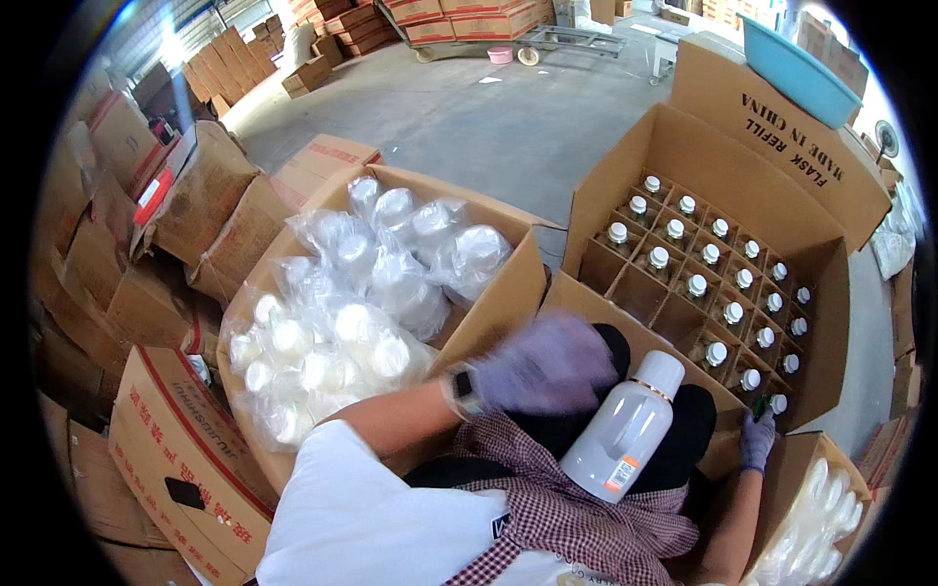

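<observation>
My left hand (552, 361), in a lavender glove and smeared by motion, is over my lap beside a pale grey flask (618, 435) with a lid and orange-edged label, lying across my thighs. My gloved right hand (757, 435) grips a glass bottle (775, 404) with a white cap at the near right corner of a divided carton (811, 381). That carton holds several white-capped bottles, with some compartments vacant. Left of it, an open carton (528, 303) holds several bagged white, cylindrical pieces (352, 322).
Stacked cartons (195, 215) crowd the left side. A smaller carton of bagged pieces (811, 518) is at lower right. A blue basin (801, 68) rests atop things behind the divided carton. Across the grey floor (469, 117) stand a loaded trolley (567, 44) and a pink tub (500, 56).
</observation>
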Motion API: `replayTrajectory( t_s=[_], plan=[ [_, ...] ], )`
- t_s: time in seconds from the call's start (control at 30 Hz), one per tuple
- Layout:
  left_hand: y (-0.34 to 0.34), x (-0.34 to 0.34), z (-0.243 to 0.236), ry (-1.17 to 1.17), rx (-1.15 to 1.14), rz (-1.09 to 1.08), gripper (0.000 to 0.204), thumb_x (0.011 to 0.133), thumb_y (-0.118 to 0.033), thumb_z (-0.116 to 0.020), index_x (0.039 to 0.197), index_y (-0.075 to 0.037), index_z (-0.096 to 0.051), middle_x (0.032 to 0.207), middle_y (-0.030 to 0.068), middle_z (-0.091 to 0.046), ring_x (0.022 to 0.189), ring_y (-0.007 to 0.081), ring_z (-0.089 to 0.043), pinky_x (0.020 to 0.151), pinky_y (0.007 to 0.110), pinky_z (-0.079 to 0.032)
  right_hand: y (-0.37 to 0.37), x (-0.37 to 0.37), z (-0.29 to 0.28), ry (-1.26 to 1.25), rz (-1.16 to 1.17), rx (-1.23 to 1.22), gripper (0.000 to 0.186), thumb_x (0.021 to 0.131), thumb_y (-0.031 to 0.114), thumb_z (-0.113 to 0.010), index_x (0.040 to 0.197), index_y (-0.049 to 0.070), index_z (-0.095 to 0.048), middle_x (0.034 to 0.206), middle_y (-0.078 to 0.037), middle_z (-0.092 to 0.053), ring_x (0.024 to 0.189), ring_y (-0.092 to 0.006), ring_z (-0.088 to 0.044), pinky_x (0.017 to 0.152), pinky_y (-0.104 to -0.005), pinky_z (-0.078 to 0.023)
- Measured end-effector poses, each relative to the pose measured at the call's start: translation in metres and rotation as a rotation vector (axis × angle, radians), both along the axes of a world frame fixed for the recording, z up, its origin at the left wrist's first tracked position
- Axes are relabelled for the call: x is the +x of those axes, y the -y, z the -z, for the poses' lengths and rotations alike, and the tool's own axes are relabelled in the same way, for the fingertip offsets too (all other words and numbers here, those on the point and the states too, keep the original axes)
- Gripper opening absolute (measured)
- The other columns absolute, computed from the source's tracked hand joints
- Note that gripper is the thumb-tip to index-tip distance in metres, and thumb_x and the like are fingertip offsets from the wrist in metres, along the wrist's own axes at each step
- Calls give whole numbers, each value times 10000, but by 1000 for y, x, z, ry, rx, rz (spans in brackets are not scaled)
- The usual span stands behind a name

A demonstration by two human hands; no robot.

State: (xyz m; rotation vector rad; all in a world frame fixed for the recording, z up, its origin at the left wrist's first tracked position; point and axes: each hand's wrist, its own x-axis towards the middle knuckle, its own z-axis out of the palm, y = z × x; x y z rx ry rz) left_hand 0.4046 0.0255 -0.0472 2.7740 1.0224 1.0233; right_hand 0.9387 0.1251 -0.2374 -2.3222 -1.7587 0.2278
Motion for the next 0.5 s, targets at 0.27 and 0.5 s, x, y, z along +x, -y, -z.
replayTrajectory(
  t_s=[0.27,0.5],
  plan=[
    [29,-264,42,-558,-845,-1446,977,677,-696,-774,1350,-19,-566,1274,231,-627,1220,362,-602,1001,425,-496,33,-20,-3,-155,8,357,677,928,261,-700,1495,29,-413,1410,-255,-456,1311,-425,-474,1109,-487,-403],
    [-10,-203,-7,-382,-332,-1056,845,707,-612,-773,1306,-36,-619,1232,215,-679,1107,387,-668,954,447,-521,22,-43,-65,-134,-86,613,658,896,162,-733,1472,21,-449,1427,-221,-478,1346,-378,-451,1142,-466,-369]
  ],
)
